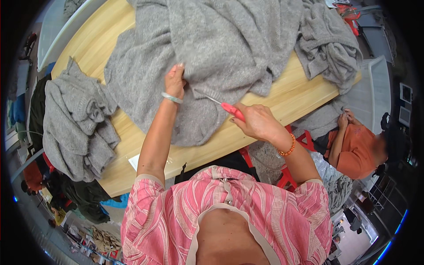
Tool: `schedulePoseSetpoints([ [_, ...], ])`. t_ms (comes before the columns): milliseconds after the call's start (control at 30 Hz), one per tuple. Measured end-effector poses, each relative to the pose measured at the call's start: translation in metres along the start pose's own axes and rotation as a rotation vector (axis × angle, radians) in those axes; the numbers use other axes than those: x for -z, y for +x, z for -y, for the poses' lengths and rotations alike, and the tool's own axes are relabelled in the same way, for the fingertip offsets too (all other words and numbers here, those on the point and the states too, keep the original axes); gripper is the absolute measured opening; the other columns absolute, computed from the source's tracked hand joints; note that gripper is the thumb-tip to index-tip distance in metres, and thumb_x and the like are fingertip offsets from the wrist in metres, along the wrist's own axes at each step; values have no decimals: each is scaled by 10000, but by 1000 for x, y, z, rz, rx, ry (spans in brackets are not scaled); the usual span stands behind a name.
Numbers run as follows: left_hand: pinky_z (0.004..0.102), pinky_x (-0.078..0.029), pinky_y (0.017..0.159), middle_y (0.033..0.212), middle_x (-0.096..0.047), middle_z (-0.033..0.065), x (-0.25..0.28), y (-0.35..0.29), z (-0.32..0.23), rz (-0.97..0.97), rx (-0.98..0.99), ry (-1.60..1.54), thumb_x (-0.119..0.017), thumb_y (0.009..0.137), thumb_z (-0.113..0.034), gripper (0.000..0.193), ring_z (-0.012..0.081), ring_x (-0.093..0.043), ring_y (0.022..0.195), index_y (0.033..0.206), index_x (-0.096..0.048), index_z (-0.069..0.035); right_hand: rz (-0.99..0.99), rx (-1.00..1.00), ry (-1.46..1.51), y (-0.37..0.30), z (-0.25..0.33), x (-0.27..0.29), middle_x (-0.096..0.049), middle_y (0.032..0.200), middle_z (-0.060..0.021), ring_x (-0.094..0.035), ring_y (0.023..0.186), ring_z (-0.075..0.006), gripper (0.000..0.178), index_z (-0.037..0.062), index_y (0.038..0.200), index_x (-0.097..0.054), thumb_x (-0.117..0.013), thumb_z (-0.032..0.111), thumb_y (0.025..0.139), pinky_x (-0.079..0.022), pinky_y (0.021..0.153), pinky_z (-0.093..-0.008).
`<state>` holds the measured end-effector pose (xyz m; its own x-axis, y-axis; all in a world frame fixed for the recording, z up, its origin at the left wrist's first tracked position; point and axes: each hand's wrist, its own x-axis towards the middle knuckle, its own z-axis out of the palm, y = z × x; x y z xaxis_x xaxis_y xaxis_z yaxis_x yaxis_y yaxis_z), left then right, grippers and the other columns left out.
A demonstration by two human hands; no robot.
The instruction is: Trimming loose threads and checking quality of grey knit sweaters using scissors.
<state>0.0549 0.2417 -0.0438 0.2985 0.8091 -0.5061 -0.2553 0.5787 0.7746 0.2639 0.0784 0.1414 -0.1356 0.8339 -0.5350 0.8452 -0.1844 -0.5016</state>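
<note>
Closest to us is our own pink striped blouse [229, 221], with both bare forearms reaching from it toward the wooden table [304, 95]. Our left hand [175, 81], a pale bangle at its wrist, presses on the big grey knitted garment [216, 48] spread over the table, fingers together and curled, pinching a fold of the knit. Our right hand [258, 123], an orange bead bracelet at its wrist, is just off the table's near edge, fingers clamped round the red handle of a small cutting tool [223, 105] whose thin metal tip rests on the knit near the left hand. On the table's left end we see a heap of grey knitwear [75, 123] hanging over the edge; on its right end lies another grey bundle [329, 46]. Under the table's near edge a white paper slip [134, 161] shows, its marks too small to tell. Right of the table another person in an orange top [357, 150] handles grey cloth.
</note>
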Motion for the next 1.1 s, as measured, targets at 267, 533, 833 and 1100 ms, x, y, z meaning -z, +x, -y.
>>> schedulePoseSetpoints([
  [267,336,-438,807,1048,-584,115,-26,-131,43,117,-743,1042,-726,773,-270,631,215,-565,935,1288,-459,-24,-214,-75,105,-23,-28,-29,-615,719,-223,-611,706,-419,325,84,1127,-531,-605,280,879,-473,629,-486],
  [533,409,-422,800,954,-592,142,10,-199,70,337,-506,1638,-667,761,-142,362,280,-565,886,1110,-599,-74,-342,-116,118,-63,-18,-56,-631,795,-207,-616,774,-410,358,98,1183,-524,-612,267,879,-482,666,-465],
  [833,311,-433,587,771,-520,124,-46,-271,-93,559,-688,886,-576,720,85,280,247,-545,655,985,-590,-5,-580,497,314,-68,80,-25,-630,966,-154,-611,911,-362,542,118,1233,-524,-706,116,722,-494,794,-409],
  [1100,303,-476,673,868,-583,142,11,-299,-49,75,-777,915,-719,687,34,455,276,-598,750,1098,-531,-18,-422,585,351,-68,136,-21,-644,904,-175,-618,854,-387,414,103,1146,-539,-616,129,739,-497,710,-449],
])
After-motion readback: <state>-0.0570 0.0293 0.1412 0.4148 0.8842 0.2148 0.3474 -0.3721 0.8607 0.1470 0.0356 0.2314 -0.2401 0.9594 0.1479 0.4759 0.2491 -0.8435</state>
